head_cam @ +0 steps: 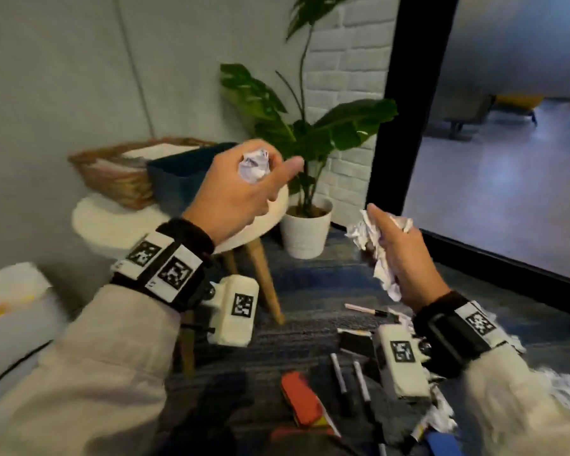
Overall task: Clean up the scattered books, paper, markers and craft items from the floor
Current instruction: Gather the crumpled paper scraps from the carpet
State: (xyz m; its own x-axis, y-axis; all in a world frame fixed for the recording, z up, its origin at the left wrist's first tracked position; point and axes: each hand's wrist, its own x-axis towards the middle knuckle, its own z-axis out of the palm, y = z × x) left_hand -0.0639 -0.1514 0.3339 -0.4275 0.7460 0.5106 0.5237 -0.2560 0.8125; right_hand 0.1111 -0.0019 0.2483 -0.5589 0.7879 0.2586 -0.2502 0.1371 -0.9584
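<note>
Fingers curl round crumpled paper: the left hand [241, 192] grips a small paper wad [254, 168] over the stool's [96, 222] near edge, the right hand [405, 258] a larger paper wad [371, 240]. A basket [112, 174] and bin [178, 181] fill the stool; markers [339, 378] litter the carpet [310, 291].

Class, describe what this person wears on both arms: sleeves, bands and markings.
The left sleeve and right sleeve are pale beige fabric. Each wrist has a black band, left band and right band, bearing white tags with black square codes. A white box with one such code sits by each wrist: left box, right box.
</note>
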